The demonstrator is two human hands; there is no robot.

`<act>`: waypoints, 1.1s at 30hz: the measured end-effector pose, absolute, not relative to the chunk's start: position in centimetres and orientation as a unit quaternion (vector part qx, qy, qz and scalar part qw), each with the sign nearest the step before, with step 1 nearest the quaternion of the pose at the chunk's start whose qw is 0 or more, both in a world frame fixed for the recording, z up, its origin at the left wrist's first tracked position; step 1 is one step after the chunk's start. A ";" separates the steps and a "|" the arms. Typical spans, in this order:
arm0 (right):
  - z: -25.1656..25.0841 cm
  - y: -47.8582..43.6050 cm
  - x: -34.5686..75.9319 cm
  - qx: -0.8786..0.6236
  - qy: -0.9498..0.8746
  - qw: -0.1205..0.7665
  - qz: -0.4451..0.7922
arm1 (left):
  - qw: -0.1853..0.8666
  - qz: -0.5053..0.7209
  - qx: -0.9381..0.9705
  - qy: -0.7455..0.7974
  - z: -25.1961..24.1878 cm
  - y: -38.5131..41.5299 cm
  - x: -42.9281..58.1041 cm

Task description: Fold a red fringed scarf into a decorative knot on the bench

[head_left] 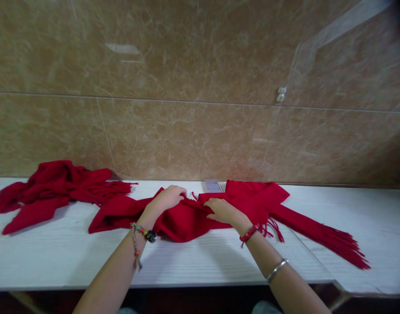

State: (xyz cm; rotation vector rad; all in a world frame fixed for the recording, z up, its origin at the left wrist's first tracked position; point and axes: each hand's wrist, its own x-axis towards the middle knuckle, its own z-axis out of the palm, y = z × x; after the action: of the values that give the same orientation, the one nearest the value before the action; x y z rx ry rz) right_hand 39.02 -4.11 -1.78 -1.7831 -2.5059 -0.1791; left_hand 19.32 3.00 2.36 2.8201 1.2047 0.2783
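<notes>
A red scarf lies bunched across the middle of the white table, partly lifted between my hands. My left hand is closed on its upper edge, left of centre. My right hand grips the same cloth a little to the right, fingers curled over it; the fingertips of both hands are partly hidden in the folds. Just right of my right hand is more red cloth, folded, with a fringed end stretching to the lower right. Whether it is one piece with the held cloth I cannot tell.
Another crumpled red scarf with fringes lies on the left of the white table. A small grey flat item sits at the back edge by the brown marble-patterned wall. A small white fixture is on the wall.
</notes>
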 end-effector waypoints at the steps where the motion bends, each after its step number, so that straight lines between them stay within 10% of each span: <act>1: -1.7 -4.1 39.9 -0.575 -0.814 0.037 -0.073 | 0.032 0.102 0.906 0.409 2.7 3.4 18.7; 11: 2.1 -4.3 42.4 -0.648 -0.716 0.248 -0.077 | -0.005 0.113 0.786 0.608 7.0 2.6 12.8; 17: 4.2 -5.2 39.3 -0.565 -0.733 0.378 0.011 | 0.138 0.155 0.914 0.350 5.3 -0.7 20.5; 28: 4.0 -6.9 43.7 -0.632 -0.709 0.310 -0.045 | 0.313 0.344 0.807 0.364 8.9 -0.7 18.3; 33: 4.8 -7.0 45.1 -0.609 -0.700 0.372 -0.029 | 0.177 0.281 0.819 0.467 9.5 0.0 16.9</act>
State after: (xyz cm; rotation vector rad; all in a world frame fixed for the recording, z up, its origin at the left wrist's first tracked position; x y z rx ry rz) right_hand 45.09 -7.05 4.79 -1.5619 -1.7937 -0.0743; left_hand 16.88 -0.01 9.54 2.3189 1.3213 0.7961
